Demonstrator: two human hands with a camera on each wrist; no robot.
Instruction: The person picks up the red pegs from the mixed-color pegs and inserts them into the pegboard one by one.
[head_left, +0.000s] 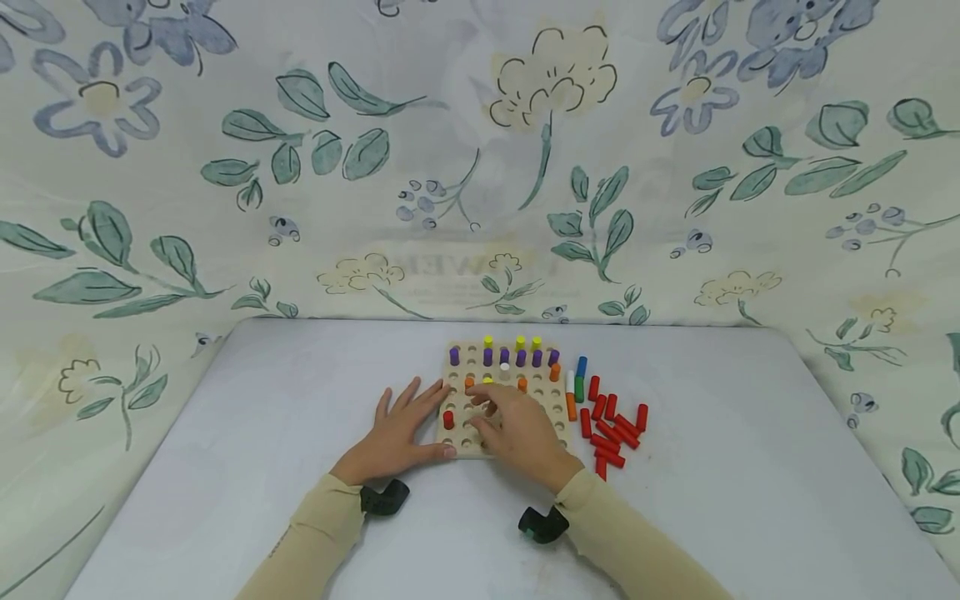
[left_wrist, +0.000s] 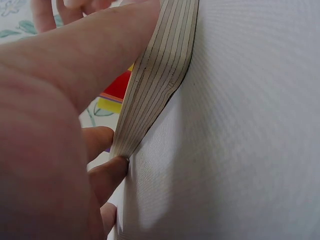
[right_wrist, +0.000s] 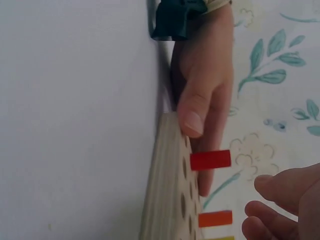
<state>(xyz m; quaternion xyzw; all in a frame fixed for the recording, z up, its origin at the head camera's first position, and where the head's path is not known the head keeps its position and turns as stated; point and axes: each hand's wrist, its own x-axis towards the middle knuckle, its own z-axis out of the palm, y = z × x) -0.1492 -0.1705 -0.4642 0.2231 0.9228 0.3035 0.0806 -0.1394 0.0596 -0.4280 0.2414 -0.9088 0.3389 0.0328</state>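
A light wooden pegboard with rows of round holes lies on the table. My left hand rests against its left side, fingers extended, with the thumb at the near left corner. Over the middle of the board hovers my right hand; its thumb and fingers are bent loosely and apart, with nothing visible between them. One red peg stands upright near the left thumb. An orange peg stands close to the right fingertips. Purple pegs, yellow pegs and a white peg fill holes farther back.
Several loose red pegs lie scattered right of the board. Along its right edge are a blue peg, a green peg and another orange peg. Floral cloth hangs behind the white table.
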